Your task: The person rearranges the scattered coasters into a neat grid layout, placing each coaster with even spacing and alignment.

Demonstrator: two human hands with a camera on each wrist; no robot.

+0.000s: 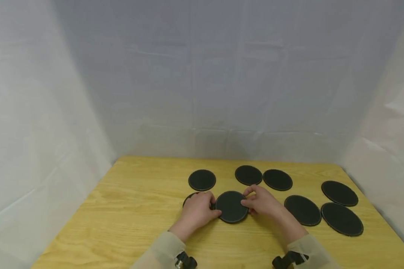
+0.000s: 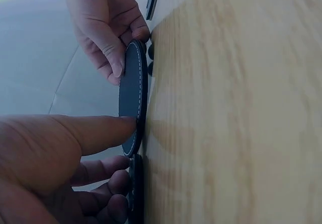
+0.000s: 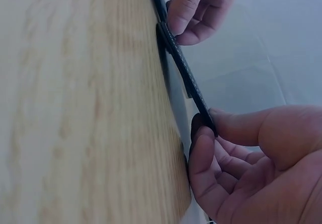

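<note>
The black round coaster [image 1: 231, 206] sits between both hands, one edge tilted off the tabletop [image 1: 128, 209]. Left hand [image 1: 198, 211] and right hand [image 1: 263, 202] pinch its opposite rims, fingers curled. Another coaster [image 1: 189, 197] lies under the left fingers; seven lie scattered beyond, unstacked.

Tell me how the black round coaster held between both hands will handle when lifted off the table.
The coaster looks thin and flat, so probably light. Lifted at the right hand, it stays straight: likely fairly stiff. Its stitched, textured face suggests decent grip under the left hand.
</note>
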